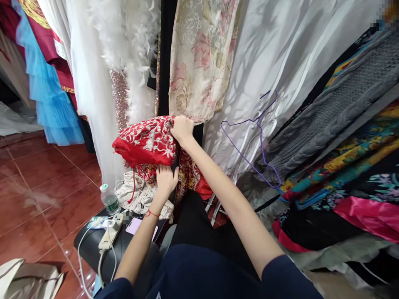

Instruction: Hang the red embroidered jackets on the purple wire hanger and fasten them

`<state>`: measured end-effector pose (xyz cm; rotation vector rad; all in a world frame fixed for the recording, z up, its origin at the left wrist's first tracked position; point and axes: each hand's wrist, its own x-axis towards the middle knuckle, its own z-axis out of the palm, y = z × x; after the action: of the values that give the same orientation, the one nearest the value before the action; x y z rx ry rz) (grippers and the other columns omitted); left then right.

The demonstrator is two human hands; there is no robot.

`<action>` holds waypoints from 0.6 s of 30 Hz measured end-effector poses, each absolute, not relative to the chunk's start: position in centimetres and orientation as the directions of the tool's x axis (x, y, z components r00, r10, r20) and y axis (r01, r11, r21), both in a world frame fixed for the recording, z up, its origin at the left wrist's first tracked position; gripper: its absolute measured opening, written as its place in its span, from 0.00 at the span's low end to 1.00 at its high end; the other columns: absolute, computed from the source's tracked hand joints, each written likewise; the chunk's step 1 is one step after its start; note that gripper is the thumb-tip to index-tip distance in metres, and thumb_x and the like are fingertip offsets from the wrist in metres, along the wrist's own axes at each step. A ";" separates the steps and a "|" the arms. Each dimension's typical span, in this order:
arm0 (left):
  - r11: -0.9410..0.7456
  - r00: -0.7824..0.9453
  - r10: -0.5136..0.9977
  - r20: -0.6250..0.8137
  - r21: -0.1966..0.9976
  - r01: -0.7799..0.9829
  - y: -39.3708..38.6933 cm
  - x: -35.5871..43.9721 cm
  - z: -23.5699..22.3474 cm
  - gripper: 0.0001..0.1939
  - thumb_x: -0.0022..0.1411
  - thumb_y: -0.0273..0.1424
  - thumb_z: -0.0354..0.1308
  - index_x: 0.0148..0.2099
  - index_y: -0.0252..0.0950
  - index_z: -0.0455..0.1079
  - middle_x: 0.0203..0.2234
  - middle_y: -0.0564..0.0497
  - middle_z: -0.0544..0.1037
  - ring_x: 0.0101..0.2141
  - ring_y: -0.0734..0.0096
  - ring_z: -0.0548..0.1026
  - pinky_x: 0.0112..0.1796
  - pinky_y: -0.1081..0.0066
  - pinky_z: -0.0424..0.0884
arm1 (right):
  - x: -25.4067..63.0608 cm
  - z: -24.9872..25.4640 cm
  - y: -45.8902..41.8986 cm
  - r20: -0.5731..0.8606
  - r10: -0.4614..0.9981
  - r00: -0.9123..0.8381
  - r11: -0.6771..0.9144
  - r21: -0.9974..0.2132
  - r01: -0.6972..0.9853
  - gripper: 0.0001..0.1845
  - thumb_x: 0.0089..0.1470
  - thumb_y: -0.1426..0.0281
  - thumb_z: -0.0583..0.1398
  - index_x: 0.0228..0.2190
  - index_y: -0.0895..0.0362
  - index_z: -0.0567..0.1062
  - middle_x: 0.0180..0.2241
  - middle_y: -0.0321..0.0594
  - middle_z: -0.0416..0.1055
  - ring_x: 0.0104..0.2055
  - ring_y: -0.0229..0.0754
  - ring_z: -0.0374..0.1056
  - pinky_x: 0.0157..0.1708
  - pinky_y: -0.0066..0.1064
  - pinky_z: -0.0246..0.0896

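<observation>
A red cloth piece (152,135) with white and silver embroidery and a plain red edge is held up in front of me, folded over. My right hand (183,129) is closed on its upper right corner. Below it, my left hand (165,180) lies with straight fingers and the thumb apart, its fingertips against or just under the red lower edge, partly hidden. A red cord with a small tassel (132,189) dangles left of that hand. More red and gold patterned fabric (187,172) hangs beneath and to the right.
A black seat (90,236) bears a water bottle (110,199), a power strip (110,232) with white cables, a lilac phone (137,227) and dotted cream fabric (124,193). A purple hanger (262,141) hangs at right. Garments crowd both sides; a beige bag (29,280) lies on the tiles.
</observation>
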<state>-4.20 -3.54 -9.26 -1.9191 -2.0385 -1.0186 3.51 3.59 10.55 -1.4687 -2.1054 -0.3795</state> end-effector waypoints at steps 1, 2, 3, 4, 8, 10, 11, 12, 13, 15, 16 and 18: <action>-0.077 -0.159 0.816 0.555 0.378 0.923 -3.6 -4.3 -9.1 0.33 0.69 0.42 0.43 0.60 0.16 0.64 0.58 0.21 0.69 0.63 0.37 0.63 0.60 0.45 0.59 | 4.6 11.0 3.8 0.590 0.775 -0.226 0.338 -0.086 0.937 0.19 0.63 0.69 0.49 0.44 0.63 0.77 0.46 0.57 0.74 0.48 0.53 0.72 0.45 0.40 0.63; -0.107 -0.159 0.809 0.565 0.408 0.907 -3.6 -4.4 -9.0 0.34 0.69 0.43 0.43 0.62 0.16 0.61 0.60 0.21 0.66 0.64 0.38 0.61 0.61 0.45 0.58 | 5.9 11.3 3.9 0.603 0.775 -0.190 0.306 -0.095 0.947 0.18 0.62 0.70 0.50 0.43 0.62 0.76 0.47 0.57 0.73 0.48 0.54 0.72 0.44 0.39 0.63; -0.138 -0.167 0.804 0.571 0.452 0.881 -3.5 -4.6 -8.9 0.35 0.69 0.44 0.43 0.64 0.16 0.57 0.63 0.22 0.62 0.66 0.39 0.58 0.62 0.45 0.57 | 7.4 11.5 4.1 0.614 0.775 -0.152 0.272 -0.105 0.957 0.17 0.60 0.71 0.50 0.43 0.62 0.76 0.47 0.57 0.72 0.47 0.54 0.71 0.43 0.39 0.63; -0.166 -0.183 0.804 0.565 0.509 0.844 -3.4 -4.8 -8.8 0.37 0.69 0.45 0.44 0.67 0.18 0.53 0.65 0.23 0.58 0.67 0.41 0.56 0.63 0.45 0.55 | 9.1 11.5 4.2 0.624 0.774 -0.110 0.234 -0.119 0.965 0.16 0.59 0.73 0.51 0.43 0.62 0.76 0.47 0.56 0.72 0.46 0.53 0.71 0.42 0.39 0.62; -0.242 -0.271 0.843 0.464 0.778 0.580 -2.5 -6.5 -8.6 0.40 0.68 0.49 0.47 0.71 0.27 0.45 0.67 0.27 0.58 0.67 0.48 0.59 0.65 0.49 0.54 | 16.3 9.8 4.1 0.677 0.734 0.048 0.144 -0.225 0.964 0.15 0.53 0.74 0.53 0.41 0.59 0.75 0.45 0.51 0.74 0.43 0.52 0.70 0.39 0.36 0.60; -0.294 -0.341 0.828 0.446 0.861 0.415 -2.1 -7.7 -8.1 0.40 0.67 0.50 0.49 0.71 0.32 0.44 0.64 0.30 0.64 0.64 0.53 0.64 0.64 0.54 0.58 | 19.7 8.2 3.6 0.726 0.687 0.040 0.211 -0.252 0.945 0.16 0.53 0.72 0.53 0.42 0.57 0.75 0.44 0.48 0.75 0.44 0.52 0.70 0.39 0.35 0.59; -0.316 -0.403 0.799 0.447 0.881 0.351 -1.9 -8.3 -7.7 0.40 0.67 0.49 0.50 0.71 0.33 0.42 0.62 0.31 0.66 0.62 0.56 0.67 0.62 0.55 0.61 | 21.3 7.3 3.2 0.742 0.670 0.028 0.249 -0.259 0.933 0.16 0.53 0.72 0.53 0.42 0.57 0.75 0.44 0.48 0.76 0.45 0.52 0.70 0.39 0.35 0.60; -0.333 -0.480 0.749 0.457 0.885 0.324 -1.9 -8.9 -7.0 0.41 0.66 0.49 0.50 0.71 0.33 0.41 0.60 0.31 0.68 0.60 0.57 0.69 0.61 0.56 0.63 | 22.7 6.4 2.8 0.754 0.656 0.023 0.282 -0.273 0.920 0.17 0.54 0.71 0.53 0.43 0.57 0.75 0.44 0.48 0.76 0.45 0.52 0.71 0.40 0.35 0.60; -0.339 -0.557 0.677 0.481 0.876 0.344 -1.9 -9.5 -6.2 0.42 0.65 0.50 0.52 0.71 0.33 0.41 0.60 0.31 0.67 0.59 0.56 0.70 0.60 0.56 0.65 | 24.0 5.6 2.5 0.761 0.649 0.016 0.309 -0.283 0.908 0.17 0.54 0.71 0.53 0.43 0.57 0.75 0.45 0.49 0.76 0.46 0.52 0.71 0.41 0.36 0.61; -0.294 -0.617 0.523 0.588 0.804 0.517 -2.0 -10.1 -4.0 0.48 0.60 0.51 0.59 0.70 0.32 0.42 0.63 0.28 0.61 0.63 0.49 0.64 0.61 0.51 0.63 | 26.0 4.2 1.7 0.761 0.648 0.012 0.328 -0.293 0.898 0.18 0.54 0.71 0.53 0.45 0.56 0.76 0.46 0.50 0.76 0.47 0.52 0.71 0.43 0.36 0.63; -0.255 -0.569 0.481 0.666 0.728 0.637 -1.9 -10.1 -2.7 0.51 0.56 0.51 0.63 0.70 0.32 0.45 0.66 0.28 0.56 0.66 0.44 0.57 0.62 0.47 0.59 | 26.7 3.5 1.4 0.754 0.657 0.005 0.323 -0.287 0.902 0.19 0.54 0.72 0.53 0.46 0.56 0.76 0.47 0.50 0.76 0.48 0.51 0.72 0.44 0.37 0.64; -0.222 -0.334 0.525 0.783 0.505 0.834 -1.3 -9.3 -0.3 0.47 0.51 0.48 0.68 0.67 0.34 0.55 0.69 0.31 0.50 0.70 0.37 0.43 0.64 0.41 0.50 | 27.8 2.3 0.9 0.724 0.690 -0.023 0.298 -0.255 0.920 0.21 0.52 0.74 0.53 0.47 0.56 0.76 0.48 0.49 0.76 0.49 0.51 0.72 0.44 0.37 0.65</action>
<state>-9.29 -1.32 -0.27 -1.6143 -1.7538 -1.5761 27.76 0.91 2.34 -1.4549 -1.7734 -0.3663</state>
